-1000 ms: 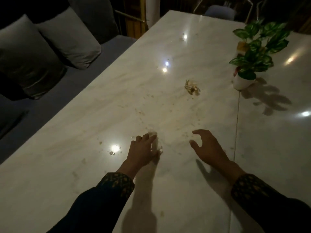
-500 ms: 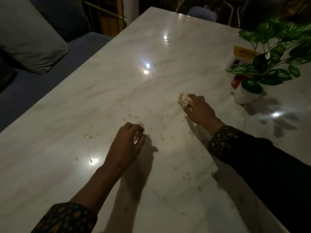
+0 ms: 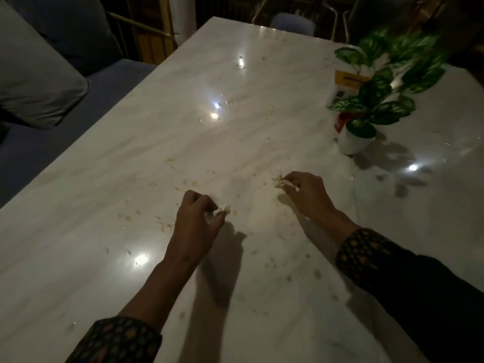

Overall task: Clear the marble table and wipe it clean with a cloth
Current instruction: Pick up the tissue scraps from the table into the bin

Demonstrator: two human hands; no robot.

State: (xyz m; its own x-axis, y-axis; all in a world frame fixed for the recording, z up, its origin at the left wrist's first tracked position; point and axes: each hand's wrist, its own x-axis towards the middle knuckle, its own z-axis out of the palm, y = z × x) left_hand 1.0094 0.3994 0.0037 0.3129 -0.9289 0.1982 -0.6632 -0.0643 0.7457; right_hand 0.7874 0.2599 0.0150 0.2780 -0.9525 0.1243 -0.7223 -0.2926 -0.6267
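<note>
Nearest the camera, two forearms in dark patterned sleeves (image 3: 364, 255) are stretched out over the marble table (image 3: 78, 258), whose left edge runs diagonally from the lower left up toward the far end. Bare marble is left open between the forearms and on the near left side, out to that edge. The left hand (image 3: 195, 221) is held knuckles up, its fingers curled and pinched on a small crumpled white scrap (image 3: 222, 210) that pokes out at the fingertips, just above or on the surface; contact cannot be told. Slightly farther and to the right, the right hand (image 3: 306, 192) is curled round a second crumpled scrap (image 3: 279, 182), which sticks out to the left of the fingers. Pale crumbs (image 3: 183, 183) are scattered around and between both hands, thinning toward the far half. A seam in the tabletop runs just right of the right hand. Beyond it, a potted plant (image 3: 377, 100) in a white pot is seen near the seam, with a yellow-topped item (image 3: 347, 81) partly hidden behind its leaves. Off the left edge, a blue sofa (image 3: 39, 153) with a grey cushion (image 3: 34, 79) is set close alongside. Past the far end, a chair (image 3: 292, 23) is drawn up.
</note>
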